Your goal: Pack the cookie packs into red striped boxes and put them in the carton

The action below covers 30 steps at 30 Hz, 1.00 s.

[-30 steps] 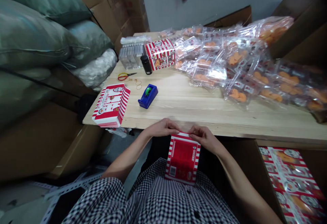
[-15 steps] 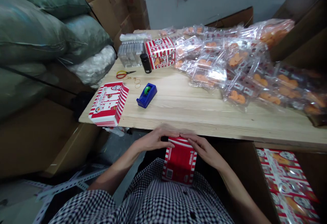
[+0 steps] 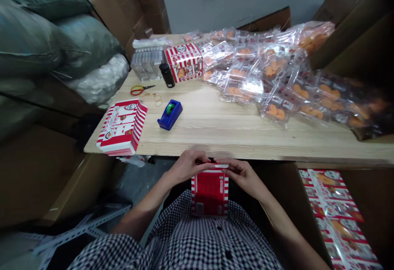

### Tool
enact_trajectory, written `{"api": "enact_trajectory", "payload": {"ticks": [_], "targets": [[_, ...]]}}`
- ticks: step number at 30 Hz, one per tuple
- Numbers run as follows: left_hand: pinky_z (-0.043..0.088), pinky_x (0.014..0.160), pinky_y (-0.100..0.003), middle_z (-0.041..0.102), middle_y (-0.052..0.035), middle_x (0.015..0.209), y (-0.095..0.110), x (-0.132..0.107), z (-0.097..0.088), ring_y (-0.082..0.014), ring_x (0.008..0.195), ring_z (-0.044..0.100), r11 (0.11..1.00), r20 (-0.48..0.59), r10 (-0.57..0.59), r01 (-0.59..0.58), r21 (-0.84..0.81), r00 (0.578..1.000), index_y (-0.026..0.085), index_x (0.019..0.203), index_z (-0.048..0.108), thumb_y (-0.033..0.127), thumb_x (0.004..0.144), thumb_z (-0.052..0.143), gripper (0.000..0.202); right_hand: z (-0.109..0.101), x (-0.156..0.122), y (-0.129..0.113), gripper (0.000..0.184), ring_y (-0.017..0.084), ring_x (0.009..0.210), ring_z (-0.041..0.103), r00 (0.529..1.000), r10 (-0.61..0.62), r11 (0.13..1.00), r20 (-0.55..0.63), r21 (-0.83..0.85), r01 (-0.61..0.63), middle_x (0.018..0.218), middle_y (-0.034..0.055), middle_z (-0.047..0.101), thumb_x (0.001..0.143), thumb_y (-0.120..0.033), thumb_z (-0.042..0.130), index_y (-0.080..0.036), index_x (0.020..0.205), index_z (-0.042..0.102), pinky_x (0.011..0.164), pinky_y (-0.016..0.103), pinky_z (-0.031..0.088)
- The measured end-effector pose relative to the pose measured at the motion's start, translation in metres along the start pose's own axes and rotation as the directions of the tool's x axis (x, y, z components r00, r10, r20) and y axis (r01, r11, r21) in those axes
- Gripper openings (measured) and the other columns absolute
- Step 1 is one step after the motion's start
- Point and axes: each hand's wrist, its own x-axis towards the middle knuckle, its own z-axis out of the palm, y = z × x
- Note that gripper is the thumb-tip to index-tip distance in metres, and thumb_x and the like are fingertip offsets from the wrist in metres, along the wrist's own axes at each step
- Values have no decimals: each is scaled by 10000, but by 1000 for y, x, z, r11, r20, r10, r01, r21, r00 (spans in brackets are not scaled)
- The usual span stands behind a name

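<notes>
A red box [image 3: 209,192] with striped red-and-white sides stands upright against my body, below the table's front edge. My left hand [image 3: 191,166] pinches its top edge from the left, thumb along the near side. From the right, my right hand [image 3: 241,174] grips the same top edge, fingers over the top and thumb on the near face. Both hands meet close together at the upper flap. What lies inside the box is hidden. On the table ahead are a blue tape dispenser [image 3: 170,115] and a stack of flat striped cartons [image 3: 123,127].
Scissors [image 3: 140,90], rubber bands [image 3: 158,99], a black cylinder [image 3: 167,75], clear plastic cases [image 3: 148,62] and a striped box [image 3: 184,62] are at the back left. Bagged orange pieces [image 3: 275,112] cover the right side. Packed boxes [image 3: 338,216] fill a carton below right.
My fingers have closed in on the box's top edge, now pinching the flap. The box stands straighter than before, and the whole view has shifted slightly.
</notes>
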Motion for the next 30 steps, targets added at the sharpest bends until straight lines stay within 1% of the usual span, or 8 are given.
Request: {"api": "enact_trajectory", "payload": {"ticks": [2, 4, 9, 13, 19, 22, 26, 30], "targets": [[382, 581, -232, 668, -6, 673, 7, 10, 5, -119, 607, 558, 992, -20, 6, -3, 122, 1000, 148, 725, 677, 449, 873, 679, 335, 2, 0, -3, 308, 238, 1185, 656, 1000, -13, 1000, 17, 0, 13, 1263, 64, 707, 923, -336, 661, -273, 1223, 685, 1069, 442, 484], [332, 557, -229, 615, 16, 625, 10, 20, 8, -110, 582, 506, 983, -8, 39, -37, 178, 999, 150, 695, 644, 429, 865, 694, 330, 0, 0, -4, 313, 228, 1182, 654, 999, -33, 999, 25, 9, 33, 1290, 65, 686, 926, -314, 659, -272, 1236, 657, 1052, 417, 497], [378, 631, -244, 680, 0, 749, 11, 33, 11, -137, 685, 574, 968, 52, 148, -156, 197, 988, 186, 850, 700, 359, 891, 675, 180, -9, -1, -4, 396, 231, 1288, 582, 998, -57, 998, 42, 4, 57, 1391, 61, 615, 927, -301, 658, -294, 1317, 588, 1129, 440, 431], [431, 701, -265, 749, -22, 889, 12, 33, 14, -170, 789, 650, 960, 103, 189, -206, 188, 977, 239, 936, 751, 332, 947, 589, 187, -10, 1, -3, 473, 248, 1339, 539, 996, -66, 997, 62, 46, 64, 1421, 56, 593, 901, -333, 689, -304, 1356, 565, 1160, 470, 396], [444, 672, -259, 731, -12, 737, 14, 35, 11, -150, 668, 624, 970, 133, 152, -174, 167, 979, 217, 837, 776, 330, 915, 635, 197, -8, 2, -5, 385, 245, 1276, 598, 997, -54, 998, 54, 23, 53, 1375, 58, 640, 950, -341, 620, -295, 1332, 613, 1143, 489, 411], [477, 735, -267, 760, -28, 829, 17, 35, 3, -161, 749, 657, 977, 230, 192, -208, 49, 954, 213, 937, 781, 327, 959, 568, 243, -10, 0, -4, 403, 265, 1301, 578, 998, -53, 991, 37, -119, 57, 1393, 49, 627, 926, -349, 659, -301, 1326, 633, 1156, 506, 388], [492, 929, -338, 715, -59, 1235, 10, 26, -3, -220, 1084, 662, 966, 344, 233, -175, -190, 910, 274, 1240, 690, 318, 922, 639, 325, -13, -7, 4, 396, 277, 1334, 545, 998, -69, 977, 13, -199, 70, 1408, 36, 609, 921, -374, 660, -315, 1313, 640, 1168, 525, 364], [502, 930, -368, 716, -77, 1221, -14, 6, 4, -245, 1094, 661, 970, 198, 89, -40, -242, 976, 263, 1242, 685, 347, 844, 737, 410, -17, -13, 11, 337, 272, 1350, 528, 999, -38, 988, -22, -151, 34, 1390, 18, 623, 935, -390, 635, -330, 1264, 674, 1178, 551, 343]]}}
